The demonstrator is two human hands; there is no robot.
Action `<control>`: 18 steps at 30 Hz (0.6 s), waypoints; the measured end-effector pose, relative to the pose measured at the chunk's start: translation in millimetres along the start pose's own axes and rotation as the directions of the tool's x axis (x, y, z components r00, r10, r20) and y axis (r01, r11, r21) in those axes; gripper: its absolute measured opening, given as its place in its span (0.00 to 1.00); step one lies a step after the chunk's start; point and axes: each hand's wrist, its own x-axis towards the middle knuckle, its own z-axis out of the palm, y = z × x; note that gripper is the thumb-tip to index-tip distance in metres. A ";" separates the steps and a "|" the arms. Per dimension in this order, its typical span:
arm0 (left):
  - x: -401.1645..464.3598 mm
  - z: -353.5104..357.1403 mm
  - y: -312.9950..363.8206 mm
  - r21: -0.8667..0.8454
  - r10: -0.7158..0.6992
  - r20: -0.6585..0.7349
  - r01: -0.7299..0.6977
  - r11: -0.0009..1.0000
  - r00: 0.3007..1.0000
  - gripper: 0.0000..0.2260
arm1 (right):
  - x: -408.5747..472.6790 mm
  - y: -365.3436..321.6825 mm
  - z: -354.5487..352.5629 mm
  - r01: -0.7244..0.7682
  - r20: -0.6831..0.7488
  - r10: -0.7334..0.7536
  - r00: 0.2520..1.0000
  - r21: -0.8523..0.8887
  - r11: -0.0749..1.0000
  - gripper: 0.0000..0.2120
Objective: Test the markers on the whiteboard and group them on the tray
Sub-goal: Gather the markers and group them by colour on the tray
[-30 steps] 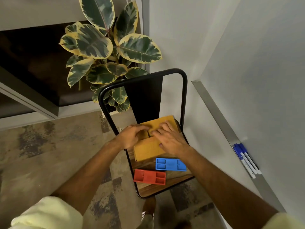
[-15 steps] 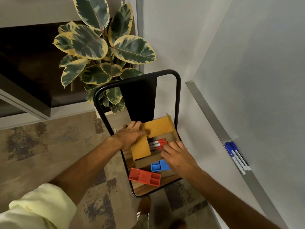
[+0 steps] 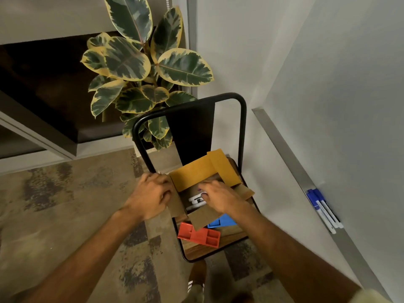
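A brown cardboard box [image 3: 197, 171] sits on a chair seat with its flaps folded out. White-barrelled markers [image 3: 195, 200] lie inside it. My left hand [image 3: 150, 194] grips the box's left flap and wall. My right hand [image 3: 218, 196] reaches into the box, fingers curled over the markers; whether it holds one I cannot tell. In front of the box lie a red tray [image 3: 199, 235] and a blue tray [image 3: 222, 221], the blue one partly under a flap. Several blue-capped markers [image 3: 321, 207] rest on the ledge of the whiteboard [image 3: 349, 106] at right.
The black metal-framed chair [image 3: 241, 127] with a wooden seat stands against the wall. A large variegated plant [image 3: 142, 68] rises behind it. Patterned carpet [image 3: 65, 204] covers the floor at left. My shoe [image 3: 196, 278] shows below the chair.
The closed box has been opened: the flaps were spread outward. My left hand moved to the left flap and my right hand went from the box's front edge down into the box onto the markers.
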 end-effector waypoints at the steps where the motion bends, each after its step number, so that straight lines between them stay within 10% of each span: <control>1: -4.8 5.2 1.0 -0.032 -0.013 0.016 0.014 0.999 1.000 0.11 | 12.9 -1.8 2.8 -0.032 0.076 0.034 0.997 -0.023 0.999 0.13; 9: -21.2 29.8 2.8 -0.292 -0.109 0.011 0.107 0.950 0.994 0.10 | 75.8 5.5 36.5 0.023 0.343 0.207 0.916 -0.561 0.828 0.26; 18: -32.2 44.2 -4.4 -0.319 -0.100 -0.047 0.080 0.944 0.994 0.11 | 77.9 -0.8 45.6 0.231 0.449 0.110 0.887 -0.635 0.737 0.13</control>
